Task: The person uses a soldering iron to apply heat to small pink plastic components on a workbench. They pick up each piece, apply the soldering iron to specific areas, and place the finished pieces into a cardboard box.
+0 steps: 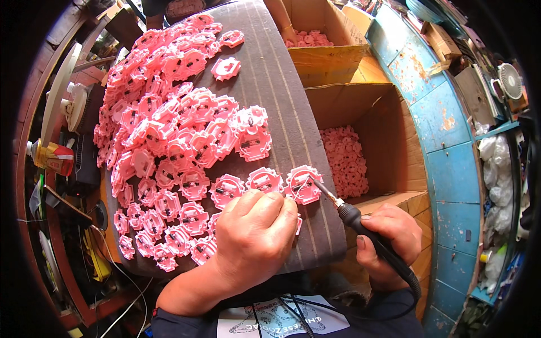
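Note:
My right hand (pixel 394 239) grips a soldering iron (pixel 350 215) by its black handle. The iron's metal tip meets a pink plastic housing (pixel 305 191) near the table's right edge, and a thin pale wire shows on that piece. Closed, with its fingertips hidden, my left hand (pixel 253 236) rests just left of this housing; whatever it pinches is out of sight. Beside it sit two similar housings (pixel 265 180) in a row. A large heap of pink housings (pixel 186 135), several with small dark parts inside, spreads over the left of the dark striped table (pixel 282 124).
Right of the table stands a cardboard box (pixel 394 135) with pink pieces inside. Behind it, another person's hand (pixel 289 35) reaches into a second box (pixel 329 59). Blue metal cabinets (pixel 451 163) line the right side. The iron's black cable (pixel 414 287) hangs by my right wrist.

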